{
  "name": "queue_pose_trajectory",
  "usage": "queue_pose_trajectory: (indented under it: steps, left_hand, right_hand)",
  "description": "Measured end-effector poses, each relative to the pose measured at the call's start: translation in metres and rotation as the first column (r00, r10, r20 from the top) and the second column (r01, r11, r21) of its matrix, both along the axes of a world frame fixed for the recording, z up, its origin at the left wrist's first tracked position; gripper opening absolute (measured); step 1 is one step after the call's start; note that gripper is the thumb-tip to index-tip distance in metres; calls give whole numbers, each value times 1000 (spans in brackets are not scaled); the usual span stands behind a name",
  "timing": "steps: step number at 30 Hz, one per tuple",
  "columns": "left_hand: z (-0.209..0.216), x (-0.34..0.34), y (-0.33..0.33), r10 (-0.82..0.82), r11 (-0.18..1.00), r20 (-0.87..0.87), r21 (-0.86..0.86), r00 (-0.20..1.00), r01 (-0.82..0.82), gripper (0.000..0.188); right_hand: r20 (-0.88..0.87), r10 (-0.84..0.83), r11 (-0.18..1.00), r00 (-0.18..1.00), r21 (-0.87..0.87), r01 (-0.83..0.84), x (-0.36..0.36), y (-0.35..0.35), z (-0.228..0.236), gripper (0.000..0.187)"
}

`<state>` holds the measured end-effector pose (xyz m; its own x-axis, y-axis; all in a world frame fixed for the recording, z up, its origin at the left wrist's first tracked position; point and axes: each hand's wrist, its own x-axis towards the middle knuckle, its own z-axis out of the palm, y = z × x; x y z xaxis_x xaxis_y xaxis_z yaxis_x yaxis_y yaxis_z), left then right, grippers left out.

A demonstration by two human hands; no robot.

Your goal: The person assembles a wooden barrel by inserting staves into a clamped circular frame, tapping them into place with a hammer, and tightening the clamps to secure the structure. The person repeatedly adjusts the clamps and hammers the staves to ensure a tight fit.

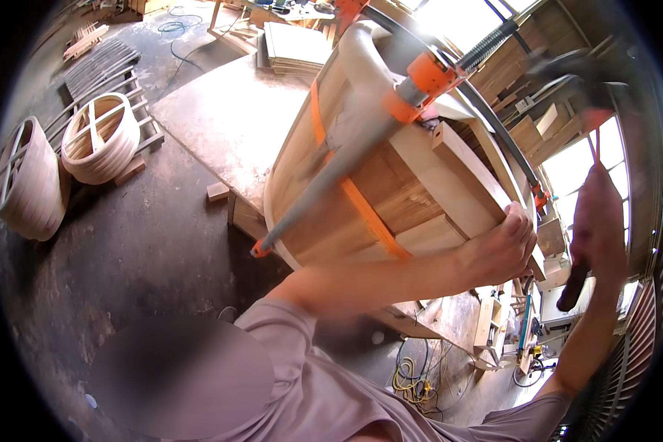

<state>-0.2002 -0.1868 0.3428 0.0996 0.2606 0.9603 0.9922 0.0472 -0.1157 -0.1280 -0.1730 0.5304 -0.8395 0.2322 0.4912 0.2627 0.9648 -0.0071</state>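
Observation:
A large rounded wooden tub-like frame [412, 177] stands tilted on the workbench. An orange strap [365, 210] wraps round it. Pipe clamps with orange jaws [429, 74] grip it, and one grey pipe [324, 180] runs down across its side. My left hand [501, 247] curls round the near end of a pale wooden block [471, 173] lying against the frame's edge. Up on the right, my right hand [600, 214] is closed round a hammer's dark handle [573, 287]. The hammer's head [567, 70] is raised above the hand and smeared by motion.
Two oval slatted wooden forms [99, 140] stand on the floor at left beside a wooden rack [144, 110]. Flat boards [295, 44] are stacked on the bench [206, 110]. A yellow cord [412, 390] lies coiled on the floor below. Bright windows [589, 177] are at right.

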Motion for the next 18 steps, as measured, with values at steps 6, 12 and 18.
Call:
queue_pose_trajectory:
  steps: [6,12,18]
  left_hand:
    - [-9,3,16,-49,998,42,37,998,47,46]
    - [5,14,0,-381,897,-20,237,925,374,23]
    - [-32,52,-33,-477,875,-134,26,869,484,25]
  right_hand:
    - [264,-224,724,938,-599,341,-14,-27,-23,10]
    - [-108,-312,821,944,-530,211,81,-1,-59,9]
    - [-160,-435,733,886,-634,245,189,12,-147,54]
